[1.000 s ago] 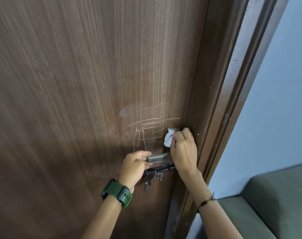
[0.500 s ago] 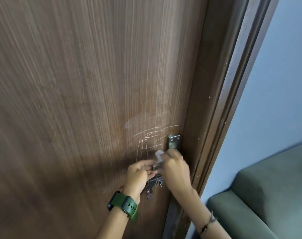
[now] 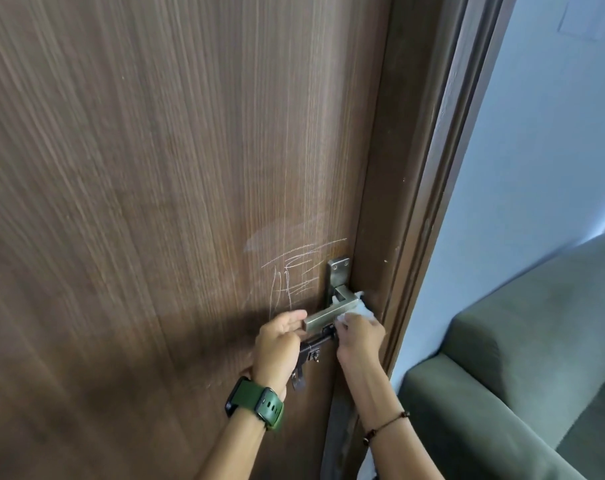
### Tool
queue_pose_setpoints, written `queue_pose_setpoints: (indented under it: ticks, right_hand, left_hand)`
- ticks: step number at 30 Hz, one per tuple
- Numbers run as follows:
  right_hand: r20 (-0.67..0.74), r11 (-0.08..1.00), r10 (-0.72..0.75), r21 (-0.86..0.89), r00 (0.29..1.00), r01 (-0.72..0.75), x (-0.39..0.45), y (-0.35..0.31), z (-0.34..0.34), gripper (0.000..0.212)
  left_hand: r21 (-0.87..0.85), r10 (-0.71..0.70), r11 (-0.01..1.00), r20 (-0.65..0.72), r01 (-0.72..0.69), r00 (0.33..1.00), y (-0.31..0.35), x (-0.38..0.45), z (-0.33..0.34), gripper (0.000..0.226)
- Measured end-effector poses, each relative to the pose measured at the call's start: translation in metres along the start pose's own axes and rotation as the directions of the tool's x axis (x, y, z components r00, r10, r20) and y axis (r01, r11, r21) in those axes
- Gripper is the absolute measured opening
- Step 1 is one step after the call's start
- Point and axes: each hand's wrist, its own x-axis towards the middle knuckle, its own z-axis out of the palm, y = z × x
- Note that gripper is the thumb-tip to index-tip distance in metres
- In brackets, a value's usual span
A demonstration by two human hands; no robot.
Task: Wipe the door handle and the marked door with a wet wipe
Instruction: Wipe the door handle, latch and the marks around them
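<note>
Brown wood-grain door fills most of the view; brushed metal lever door handle sits near its right edge, mounted on a narrow metal backplate. Left hand has its grip closed around the free end of the handle, fingers curled over the tip. Right hand is just right of the handle, its grip pinched on a crumpled white wet wipe, which presses against the lever close to the backplate. Pale chalk-like scribbles lie on the door just left of and above the handle, with a faint smeared patch above them. Dark slide bolt sits directly below the handle, between both hands. Green-strapped watch on the left wrist; thin beaded bracelet on the right. Grey-green sofa lies well right of the handle, beyond the door frame.
</note>
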Motion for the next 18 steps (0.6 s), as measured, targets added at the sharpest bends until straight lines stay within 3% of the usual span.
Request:
queue_pose_setpoints:
  ticks: [4, 6, 9, 12, 14, 18]
  right_hand:
    - [0.236, 0.955, 0.258, 0.083, 0.937, -0.284, -0.028, 0.034, 0.004, 0.032]
    - [0.311, 0.924, 0.311, 0.122, 0.898, -0.362, -0.026, 0.037, 0.0, 0.029]
    - [0.314, 0.894, 0.306, 0.229, 0.899, -0.384, -0.01, 0.029, -0.003, 0.024]
    - [0.436, 0.839, 0.352, 0.245, 0.829, -0.485, -0.012, 0.036, -0.006, 0.025]
    - [0.493, 0.826, 0.374, 0.209, 0.786, -0.524, -0.012, 0.036, -0.008, 0.027]
    - [0.591, 0.897, 0.347, 0.017, 0.728, -0.442, -0.011, 0.027, -0.002, 0.031]
  left_hand:
    - [0.1, 0.113, 0.99, -0.098, -0.103, 0.989, -0.002, -0.006, -0.001, 0.049]
    - [0.173, 0.199, 0.969, -0.111, -0.179, 0.974, -0.003, -0.007, -0.007, 0.049]
    - [0.261, 0.266, 0.934, -0.054, -0.243, 0.963, -0.001, -0.009, -0.015, 0.05]
    - [0.264, 0.294, 0.928, -0.076, -0.265, 0.953, 0.001, -0.006, -0.016, 0.05]
    - [0.251, 0.281, 0.935, -0.093, -0.251, 0.955, 0.002, -0.003, -0.01, 0.047]
    - [0.247, 0.28, 0.939, -0.135, -0.241, 0.95, 0.003, 0.001, 0.007, 0.037]
